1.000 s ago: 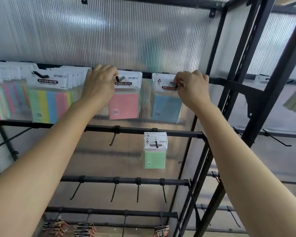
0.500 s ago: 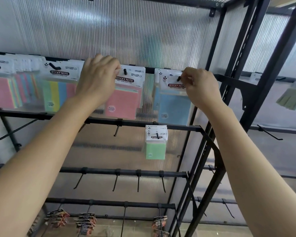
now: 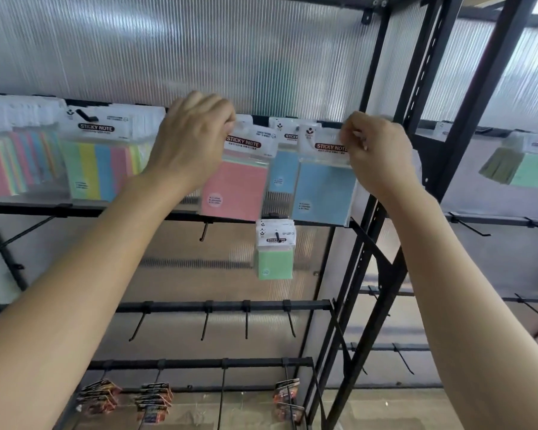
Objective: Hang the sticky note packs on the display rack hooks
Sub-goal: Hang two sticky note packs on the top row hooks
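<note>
While a black display rack (image 3: 382, 97) fills the view, two bare arms reach up to its top rail. The left hand (image 3: 190, 144) curls its fingers round the header of a pink sticky note pack (image 3: 236, 187). The right hand (image 3: 379, 156) pinches the header of a blue pack (image 3: 323, 190) just beside it. A small green pack (image 3: 275, 262) hangs below.

pink pack (image 3: 235, 187) | blue pack (image 3: 323, 193) | green pack (image 3: 275, 263) | pastel-striped pack (image 3: 97, 172) | black rack (image 3: 180, 306) | ribbed translucent wall panel (image 3: 168, 51)
</note>
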Action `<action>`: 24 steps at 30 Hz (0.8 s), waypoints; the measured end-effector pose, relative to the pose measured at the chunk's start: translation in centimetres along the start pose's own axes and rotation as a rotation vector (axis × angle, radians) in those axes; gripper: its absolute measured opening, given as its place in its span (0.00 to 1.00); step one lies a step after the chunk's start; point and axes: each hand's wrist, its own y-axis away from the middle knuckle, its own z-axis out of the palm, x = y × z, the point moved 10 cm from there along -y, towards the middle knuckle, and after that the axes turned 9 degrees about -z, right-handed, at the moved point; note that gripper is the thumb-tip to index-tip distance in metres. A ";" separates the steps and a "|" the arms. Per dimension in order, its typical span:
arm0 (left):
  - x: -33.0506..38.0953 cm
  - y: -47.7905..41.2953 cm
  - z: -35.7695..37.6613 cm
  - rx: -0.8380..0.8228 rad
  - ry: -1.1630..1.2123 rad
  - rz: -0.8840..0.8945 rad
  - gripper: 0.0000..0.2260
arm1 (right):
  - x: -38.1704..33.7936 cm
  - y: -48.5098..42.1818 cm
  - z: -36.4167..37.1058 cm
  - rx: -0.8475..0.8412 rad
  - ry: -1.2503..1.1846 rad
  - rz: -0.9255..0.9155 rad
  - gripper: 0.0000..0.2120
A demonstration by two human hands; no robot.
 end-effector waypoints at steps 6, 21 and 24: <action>4.3 1.7 4.4 -0.076 0.125 0.067 0.06 | 2.8 4.1 -0.7 -0.055 0.037 0.099 0.06; 19.0 3.7 13.0 -0.217 0.374 0.167 0.06 | 15.3 14.1 -5.8 -0.173 0.223 0.373 0.06; 22.1 3.5 14.1 -0.224 0.390 0.167 0.06 | 18.3 15.5 -7.1 -0.195 0.230 0.400 0.05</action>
